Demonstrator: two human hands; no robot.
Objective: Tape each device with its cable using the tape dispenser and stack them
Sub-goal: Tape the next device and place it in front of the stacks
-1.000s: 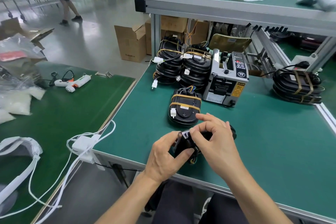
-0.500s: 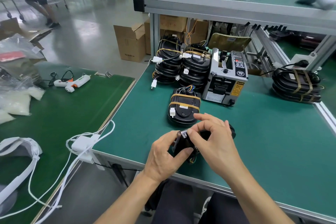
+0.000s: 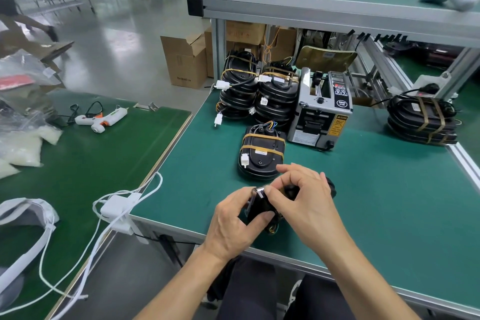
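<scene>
Your green-topped bench carried 1 taped device near the middle, 2 stacks of taped devices at the far left, the tape dispenser just right of them, and another taped stack far right.

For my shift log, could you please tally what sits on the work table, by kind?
Stacks of taped devices at the back: 2
Taped bundle at the right: 1
Single taped device lying flat: 1
Device held by both hands: 1
Tape dispenser: 1
Total: 6
</scene>
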